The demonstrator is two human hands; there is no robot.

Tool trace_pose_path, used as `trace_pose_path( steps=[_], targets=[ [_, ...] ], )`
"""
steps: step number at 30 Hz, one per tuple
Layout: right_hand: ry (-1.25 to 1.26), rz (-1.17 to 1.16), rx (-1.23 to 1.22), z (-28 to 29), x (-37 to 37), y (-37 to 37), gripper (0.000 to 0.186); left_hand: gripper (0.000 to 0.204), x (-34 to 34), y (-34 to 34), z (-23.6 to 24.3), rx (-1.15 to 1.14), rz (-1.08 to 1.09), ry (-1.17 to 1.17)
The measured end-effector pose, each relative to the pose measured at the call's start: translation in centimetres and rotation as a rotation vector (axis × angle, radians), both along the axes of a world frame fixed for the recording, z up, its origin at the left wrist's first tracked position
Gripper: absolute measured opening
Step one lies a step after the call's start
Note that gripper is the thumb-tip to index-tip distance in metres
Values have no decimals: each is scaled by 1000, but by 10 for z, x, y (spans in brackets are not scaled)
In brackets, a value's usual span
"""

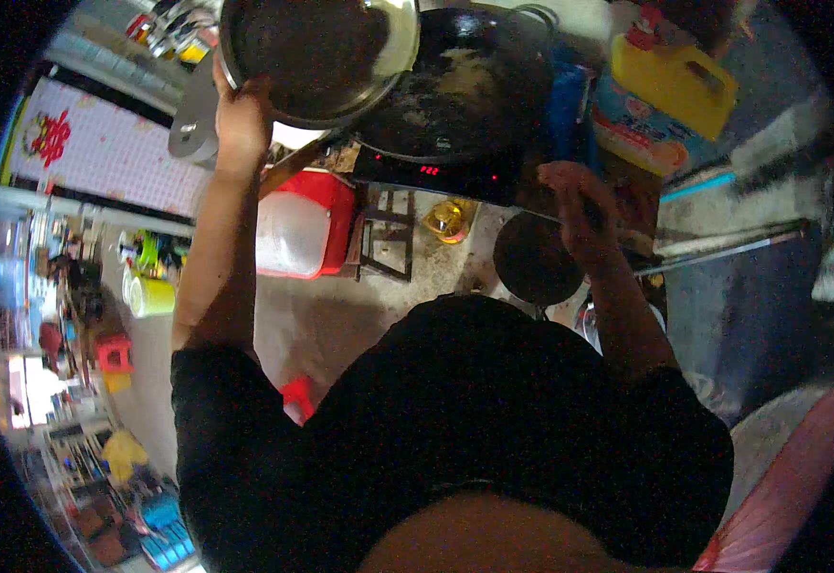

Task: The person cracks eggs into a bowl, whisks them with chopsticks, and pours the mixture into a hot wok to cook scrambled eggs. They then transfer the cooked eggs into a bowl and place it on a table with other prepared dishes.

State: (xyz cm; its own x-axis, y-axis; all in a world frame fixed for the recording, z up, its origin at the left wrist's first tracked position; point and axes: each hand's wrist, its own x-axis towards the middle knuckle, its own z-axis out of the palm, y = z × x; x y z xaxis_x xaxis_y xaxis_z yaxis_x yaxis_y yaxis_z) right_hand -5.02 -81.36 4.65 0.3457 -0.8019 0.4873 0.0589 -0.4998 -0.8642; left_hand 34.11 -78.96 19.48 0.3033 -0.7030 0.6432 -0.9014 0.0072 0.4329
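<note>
My left hand (pixel 243 122) grips the rim of a round metal pan (pixel 307 53) with a dark interior, held tilted at the upper left of the wok. The dark wok (pixel 445 91) has a little pale residue in its bottom and sits on a black induction cooker (pixel 436 172) with lit red indicators. My right hand (pixel 579 205) is closed at the cooker's right, around what looks like a thin utensil, too unclear to name. A wooden handle (pixel 288 167) slants below my left hand.
A yellow jug (pixel 675 95) stands at the back right. Below are a red-and-white box (pixel 297 224), a stool (pixel 383 234), an oil container (pixel 448 222) and a dark round pan (pixel 536 258). Cluttered shelving (pixel 73 286) runs along the left; a pink cloth (pixel 780 477) is lower right.
</note>
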Motion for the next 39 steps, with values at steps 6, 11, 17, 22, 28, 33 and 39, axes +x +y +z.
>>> trace_pose_path(
  steps=[6, 11, 17, 22, 28, 33, 39],
  targets=[
    [-117, -152, 35, -5, 13, 37, 37, 32, 17, 0, 9, 65, -134, 1155],
    [-175, -407, -57, -1, 0, 49, 40, 37, 21, -2, 10, 44, -257, 1399],
    [-15, -543, -92, 8, -25, 68, 44, 36, 34, -4, -3, 125, -347, 1371],
    [262, -620, -94, 9, -60, 77, 48, 37, 41, 1, -12, 150, -320, 1419],
    [403, -524, -258, -8, -101, 75, 30, 34, 43, 2, -19, 189, -263, 1452],
    [607, -441, -359, -9, -125, 67, 28, 34, 37, -2, -25, 151, -192, 1359],
    [590, -384, -461, 1, -130, 47, 27, 49, 42, -7, -27, 104, -50, 841]
  ],
)
